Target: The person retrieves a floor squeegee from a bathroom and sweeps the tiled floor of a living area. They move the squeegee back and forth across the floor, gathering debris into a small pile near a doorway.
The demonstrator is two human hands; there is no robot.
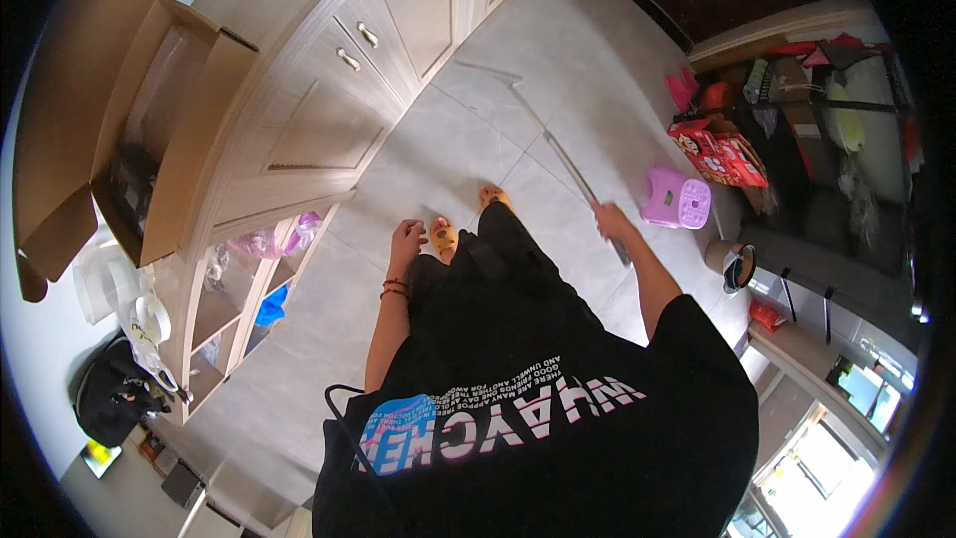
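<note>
My right hand (pixel 610 221) is wrapped round the grey pole of a long-handled floor mop (pixel 566 157). Its pole slants away from me to the far left, and the butt end sticks out below my grip. The mop's thin, wide head (pixel 488 70) lies on the tiles near the cabinet doors and looks slightly blurred. Close to my body on the left, my left hand (pixel 406 237) hangs in the air with loosely bent fingers and nothing visible in it. My feet in yellow slippers (pixel 444 237) stand on the floor between both hands.
Pale wooden cabinets (pixel 329 130) run along the left, with an open cardboard box (pixel 179 130) on top and open shelves (pixel 214 314) below. At right stand a pink stool (pixel 677 199), a bucket (pixel 735 264) and a dark rack (pixel 797 154) with red boxes. Grey tiles (pixel 398 154) cover the floor.
</note>
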